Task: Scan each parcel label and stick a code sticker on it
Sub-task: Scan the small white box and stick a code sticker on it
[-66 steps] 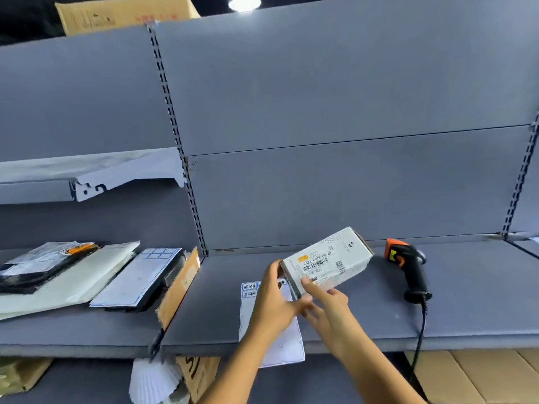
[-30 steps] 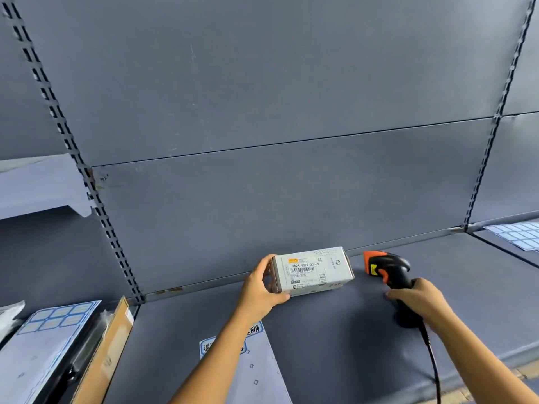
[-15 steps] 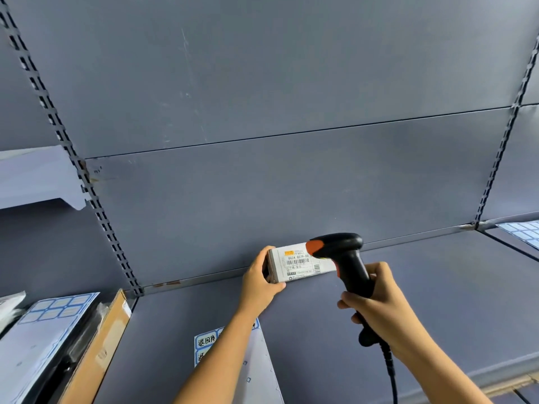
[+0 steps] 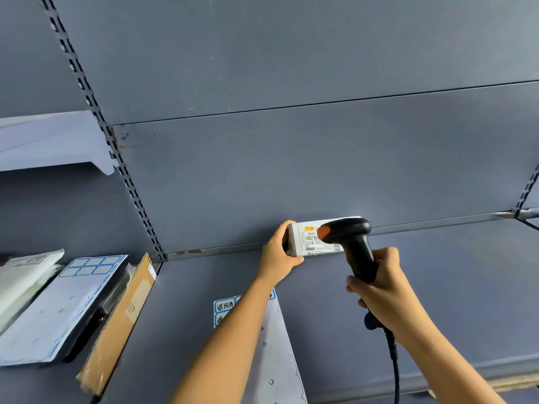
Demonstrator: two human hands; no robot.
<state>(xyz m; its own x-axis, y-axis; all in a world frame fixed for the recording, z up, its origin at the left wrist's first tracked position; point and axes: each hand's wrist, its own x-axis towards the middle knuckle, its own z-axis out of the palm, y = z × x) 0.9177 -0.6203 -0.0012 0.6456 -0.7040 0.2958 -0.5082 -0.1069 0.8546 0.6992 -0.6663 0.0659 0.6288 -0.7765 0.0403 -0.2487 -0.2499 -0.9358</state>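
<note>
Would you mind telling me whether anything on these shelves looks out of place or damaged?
The cardboard piece leans askew on edge at the left end of the centre shelf, and its near end looks frayed. The left hand grips the parcel and the right hand the scanner, both normally.

Matt grey metal shelf, glossy black plastic scanner, seemingly cardboard parcel, smooth paper sticker sheet

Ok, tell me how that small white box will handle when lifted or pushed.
Probably light: the left hand grips the box by one end alone, while the right hand holds the scanner. Likely stiff, since its edges look straight and square. With flat faces it should slide rather than roll on the shelf.
</note>
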